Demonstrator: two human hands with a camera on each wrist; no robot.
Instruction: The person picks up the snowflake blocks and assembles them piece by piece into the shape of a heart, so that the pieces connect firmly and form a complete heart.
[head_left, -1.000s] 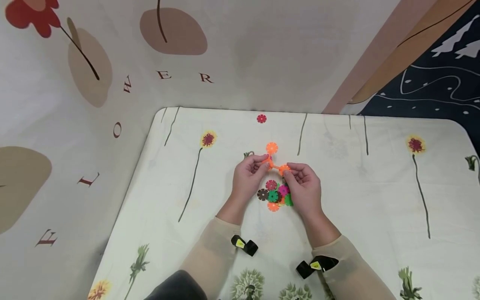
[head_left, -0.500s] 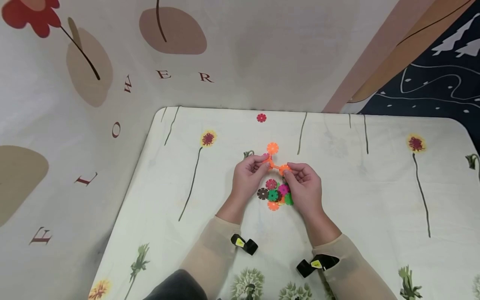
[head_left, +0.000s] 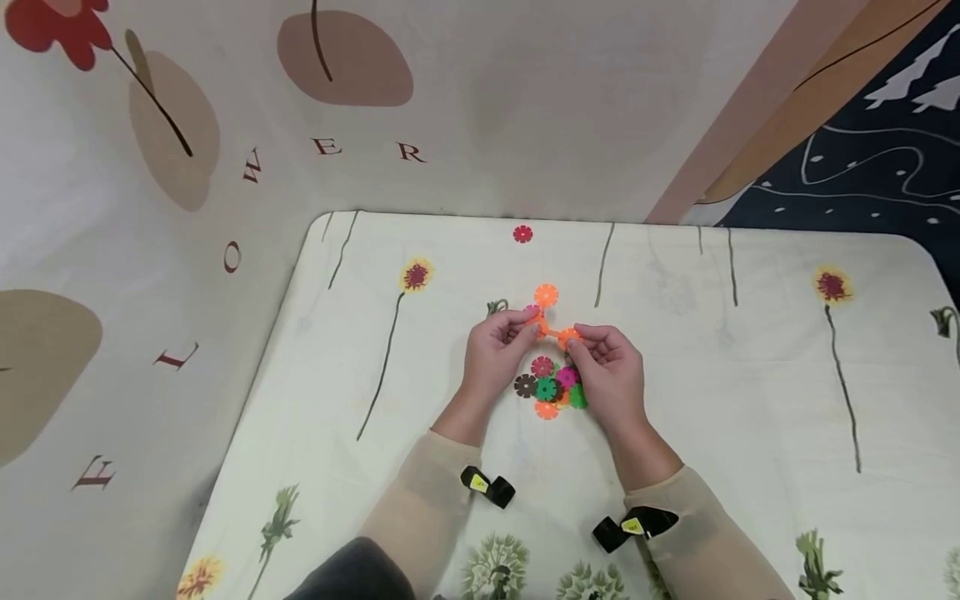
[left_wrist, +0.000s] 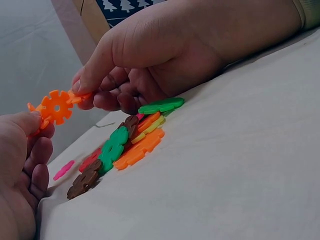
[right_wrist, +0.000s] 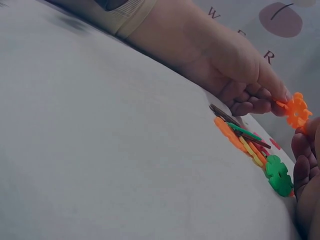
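Orange notched plastic discs [head_left: 547, 295], slotted together edge to edge, are held between both hands above the table. My left hand [head_left: 492, 357] pinches the left part of this chain with thumb and fingers. My right hand [head_left: 613, 371] pinches its right end between thumb and forefinger. In the left wrist view, one orange disc [left_wrist: 56, 107] faces the camera between the two hands. Fingers partly hide the joints. Just below the hands lies a small pile of loose discs, among them a dark green one [head_left: 546, 389], a brown one [head_left: 525, 386] and a bright green one [left_wrist: 161, 105].
A red disc [head_left: 522, 234] lies alone near the far edge of the table [head_left: 735, 400], whose cloth is printed with flowers. A pink disc [left_wrist: 63, 170] lies beyond the pile. A printed fabric wall [head_left: 525, 125] rises behind.
The hands keep almost the same place and hold on the orange discs. The upper orange disc has shifted very slightly to the right. The pile is the same.
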